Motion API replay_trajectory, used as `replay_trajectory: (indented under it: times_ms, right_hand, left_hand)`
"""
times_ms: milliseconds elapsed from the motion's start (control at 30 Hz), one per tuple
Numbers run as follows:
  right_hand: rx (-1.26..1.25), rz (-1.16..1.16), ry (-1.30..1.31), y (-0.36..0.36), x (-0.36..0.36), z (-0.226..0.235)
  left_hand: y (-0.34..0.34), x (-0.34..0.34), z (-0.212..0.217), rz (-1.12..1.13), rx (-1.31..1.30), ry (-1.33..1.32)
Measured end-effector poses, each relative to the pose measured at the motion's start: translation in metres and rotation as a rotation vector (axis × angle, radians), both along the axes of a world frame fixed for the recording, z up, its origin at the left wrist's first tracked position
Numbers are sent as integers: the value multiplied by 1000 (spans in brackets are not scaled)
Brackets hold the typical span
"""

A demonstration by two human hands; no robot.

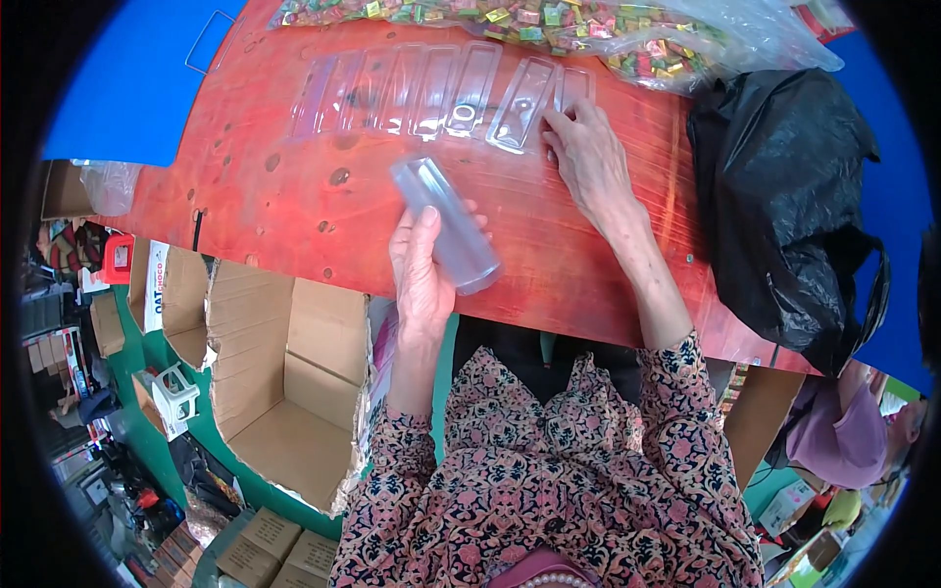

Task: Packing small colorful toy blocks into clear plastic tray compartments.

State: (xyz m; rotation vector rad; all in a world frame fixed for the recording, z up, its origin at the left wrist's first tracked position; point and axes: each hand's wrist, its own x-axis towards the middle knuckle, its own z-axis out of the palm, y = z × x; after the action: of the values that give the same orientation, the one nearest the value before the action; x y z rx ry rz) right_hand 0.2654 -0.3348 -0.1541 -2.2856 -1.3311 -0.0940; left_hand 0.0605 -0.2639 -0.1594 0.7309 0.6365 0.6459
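Observation:
My left hand (423, 260) is wrapped round a stack of nested clear plastic trays (453, 235), long and narrow, held tilted above the near edge of the red wooden table (294, 206). Farther off, several matching clear trays (431, 93) lie side by side in a row across the table. My right hand (593, 162) is at the right end of this row. Its bent fingers are closed at the near end of the last clear tray (575, 86), partly covering it.
A big clear bag of small wrapped sweets (549, 24) lies along the far edge. To the right is a black plastic bag (784, 196). An open cardboard box (284, 392) stands below the table at left. Another person (838, 436) is at lower right.

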Motion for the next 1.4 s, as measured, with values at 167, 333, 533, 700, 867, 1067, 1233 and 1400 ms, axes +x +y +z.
replay_trajectory:
  times_ms: [167, 333, 533, 700, 867, 1067, 1233, 1400]
  right_hand:
    - [33, 0, 33, 1, 2, -1]
    - [52, 15, 28, 6, 5, -1]
    - [69, 26, 55, 4, 6, 0]
    - [89, 38, 62, 5, 8, 0]
    - [85, 60, 82, 4, 11, 0]
    - [62, 58, 69, 6, 9, 4]
    - [138, 75, -124, 19, 2, 7]
    - [102, 222, -94, 44, 6, -19]
  left_hand:
    - [-1, 5, 2, -12, 4, 2]
    - [-2, 23, 10, -42, -19, -44]
    - [5, 53, -2, -206, 14, -92]
    - [3, 61, -1, -248, 42, -92]
    - [2, 63, 1, -324, 21, -98]
    - [0, 66, 13, -288, -22, -80]
    - [-4, 48, 23, -288, -32, -27]
    - [2, 22, 27, -227, -50, -61]
